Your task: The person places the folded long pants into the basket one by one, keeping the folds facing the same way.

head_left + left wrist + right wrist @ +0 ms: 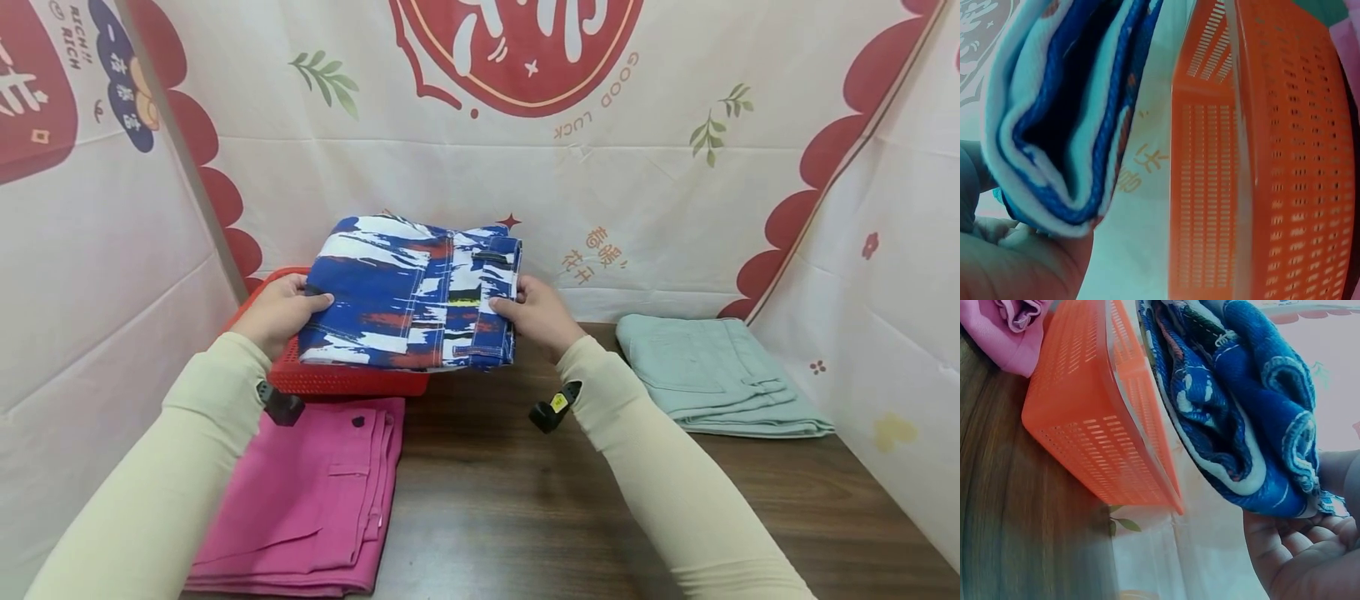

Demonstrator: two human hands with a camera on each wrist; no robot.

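Observation:
Both hands hold up a folded pair of blue, white and red patterned pants (390, 292), raised above the red basket (345, 382). My left hand (279, 310) grips the left edge, its thumb lying on top. At the waistband side, my right hand (542, 313) pinches the edge with the thumb over the cloth. The left wrist view shows the folded layers of the pants (1110, 125) end-on, with fingers beneath them. In the right wrist view the basket (1079, 419) stands beyond and below the pants (1229, 419). Most of the basket's inside is hidden from the head view.
Folded pink pants (300, 492) lie on the wooden table (525, 517) in front of the basket. Folded pale green pants (705, 375) lie at the right. Printed cloth walls (637, 208) enclose the back and both sides.

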